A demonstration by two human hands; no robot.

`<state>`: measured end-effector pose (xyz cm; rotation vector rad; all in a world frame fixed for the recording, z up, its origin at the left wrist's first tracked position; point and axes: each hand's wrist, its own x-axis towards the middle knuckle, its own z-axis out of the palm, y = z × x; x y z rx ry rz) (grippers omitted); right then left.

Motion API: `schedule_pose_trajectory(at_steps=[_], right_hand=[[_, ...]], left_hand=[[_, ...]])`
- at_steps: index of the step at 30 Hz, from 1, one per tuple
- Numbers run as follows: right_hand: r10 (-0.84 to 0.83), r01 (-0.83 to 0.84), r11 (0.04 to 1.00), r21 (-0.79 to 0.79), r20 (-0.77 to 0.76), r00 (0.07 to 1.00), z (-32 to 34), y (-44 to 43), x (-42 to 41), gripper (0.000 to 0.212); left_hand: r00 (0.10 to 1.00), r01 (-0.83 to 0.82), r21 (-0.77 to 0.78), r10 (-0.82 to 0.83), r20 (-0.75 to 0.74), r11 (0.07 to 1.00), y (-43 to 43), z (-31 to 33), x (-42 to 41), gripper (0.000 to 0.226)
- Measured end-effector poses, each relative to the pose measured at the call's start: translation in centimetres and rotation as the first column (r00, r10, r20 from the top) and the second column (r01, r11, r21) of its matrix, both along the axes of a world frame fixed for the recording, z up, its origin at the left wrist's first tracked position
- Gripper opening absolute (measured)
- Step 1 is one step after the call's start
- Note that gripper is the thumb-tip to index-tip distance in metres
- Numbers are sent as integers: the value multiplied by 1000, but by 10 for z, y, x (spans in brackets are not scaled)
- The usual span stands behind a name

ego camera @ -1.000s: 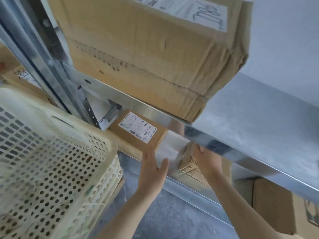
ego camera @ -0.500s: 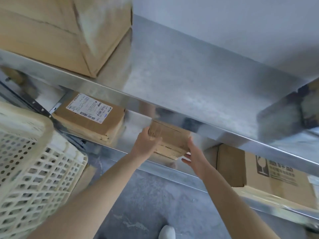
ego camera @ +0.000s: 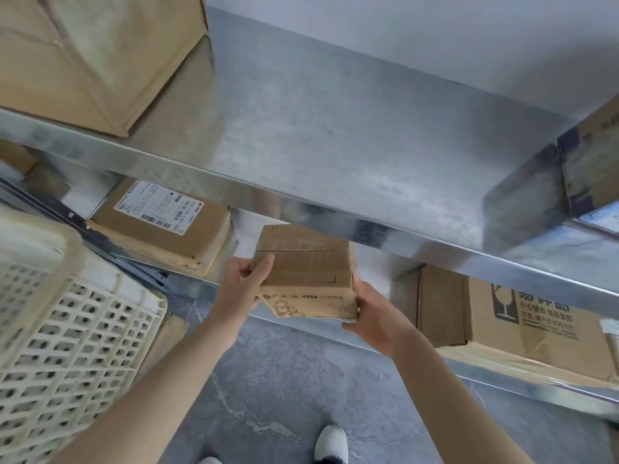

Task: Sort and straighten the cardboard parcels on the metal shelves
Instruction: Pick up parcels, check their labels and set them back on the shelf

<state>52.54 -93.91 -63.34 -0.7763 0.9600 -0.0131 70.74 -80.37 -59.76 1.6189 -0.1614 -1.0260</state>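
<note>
- Cream plastic crate (ego camera: 67, 329), its wall pierced with holes, filled the view left of the small parcel (ego camera: 301, 272) and closest to the camera.
- Left hand (ego camera: 241, 286) gripped the small parcel's left edge, with the thumb laid on the top face and the fingers curled round the side.
- Right hand (ego camera: 375, 316) held the small parcel's lower right corner, with the fingers wrapped beneath it and the thumb against the right side.
- Between the two hands the small parcel sat tilted at the front lip of the lower shelf (ego camera: 502, 383), under the upper shelf (ego camera: 335, 145). Whether its base touched the metal could not be told.
- Below the small parcel lay grey floor (ego camera: 284, 380) and the toe of a white shoe (ego camera: 331, 443).
- Left of the small parcel, just beside it on the same lower shelf, a flat labelled parcel (ego camera: 160, 236) lay with its white shipping label facing up.
- Right of the small parcel, past the right hand, a printed parcel (ego camera: 502, 316) stood on that shelf, showing a fragile-glass mark and dark lettering.
- Above the small parcel the upper shelf ran across as a bare sheet of dull metal.
- Up and left of the small parcel a large parcel (ego camera: 83, 55) stood on the upper shelf, one corner near the front edge.
- Up and far right of the small parcel, another box (ego camera: 593, 162) stood at the frame's edge.
- Behind everything rose a pale wall (ego camera: 402, 35).
</note>
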Motion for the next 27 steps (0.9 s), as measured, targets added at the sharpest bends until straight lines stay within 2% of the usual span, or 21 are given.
schedule_pose_trajectory(at_steps=[2,5,7,9,12,14,16,18,20,22,24,27], right_hand=[[12,-12,1000,-2,49,999,3,-1,-3,113],[-61,62,998,-3,147,987,8,0,-3,100],[-90,93,996,0,238,967,10,1,-1,86],[-124,114,992,51,311,942,14,0,1,82],[-68,35,995,93,377,924,22,0,1,84],[-1,-22,998,53,404,915,27,0,2,76],[89,-64,995,-76,391,916,32,1,3,63],[177,-106,970,-217,339,924,36,0,4,56],[252,-158,938,-308,293,923,37,1,7,59],[291,-186,915,-359,262,920,36,4,9,70],[279,-172,913,-369,257,925,37,8,10,77],[190,-107,939,-327,235,953,42,10,12,66]], left_hand=[[1000,-7,-18,7,-13,1000,5,0,0,21],[997,-29,-32,27,-67,999,10,-5,5,56],[994,-25,-21,23,-108,999,11,-7,6,65],[987,0,-20,-3,-162,1000,15,-9,4,75],[981,56,-2,-55,-185,998,21,-11,6,100],[982,102,12,-98,-163,995,25,-10,8,106],[981,169,72,-161,-105,983,28,-11,8,97],[982,187,116,-187,-11,975,30,-15,11,66],[977,214,96,-213,-24,972,27,-16,11,42],[979,175,75,-166,-115,982,19,-9,7,39],[982,111,86,-96,-161,990,13,-3,2,46],[982,23,30,-17,-190,999,10,0,1,48]])
